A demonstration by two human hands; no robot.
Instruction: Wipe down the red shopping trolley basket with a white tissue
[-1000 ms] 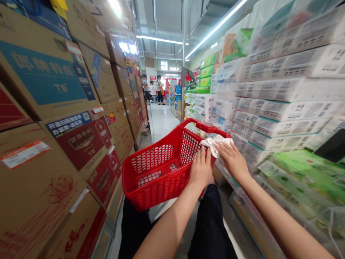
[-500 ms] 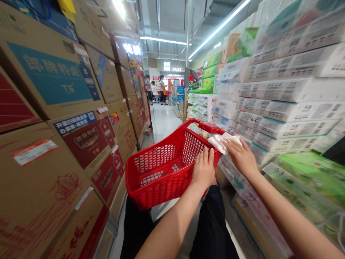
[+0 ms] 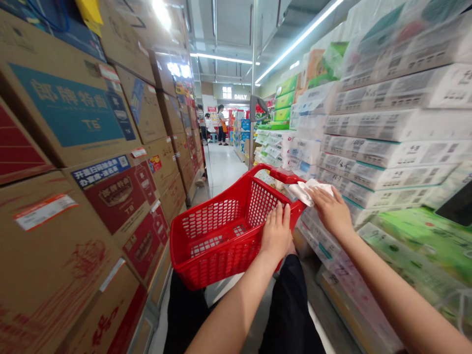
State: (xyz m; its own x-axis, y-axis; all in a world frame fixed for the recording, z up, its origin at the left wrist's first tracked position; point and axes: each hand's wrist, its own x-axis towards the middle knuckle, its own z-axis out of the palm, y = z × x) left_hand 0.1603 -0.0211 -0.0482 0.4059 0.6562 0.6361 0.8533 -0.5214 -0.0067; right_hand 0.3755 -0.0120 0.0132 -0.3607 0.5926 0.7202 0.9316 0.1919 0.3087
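Observation:
A red plastic shopping basket [image 3: 217, 263] with perforated walls sits tilted over my legs, its inside facing me and bare. My left hand [image 3: 276, 233] is closed over the near rim at the right end, thumb hidden behind the wall. In my right hand [image 3: 330, 209] is a white cloth or tissue [image 3: 304, 191], pressed against the corner where the basket's red handle [image 3: 283, 174] meets the rim. The fingers lie over the cloth, covering part of it.
Stacked cardboard cartons [image 3: 66, 113] wall the left side. On the right rise piles of white tissue packs [image 3: 383, 152] and green packs [image 3: 420, 236]. An aisle floor [image 3: 226, 162] runs ahead past a metal post [image 3: 252, 128] to people [image 3: 221, 123] far off.
My right hand and the cloth have shifted slightly to the right along the basket's handle end. My left hand keeps its grip on the rim, and the basket has barely moved.

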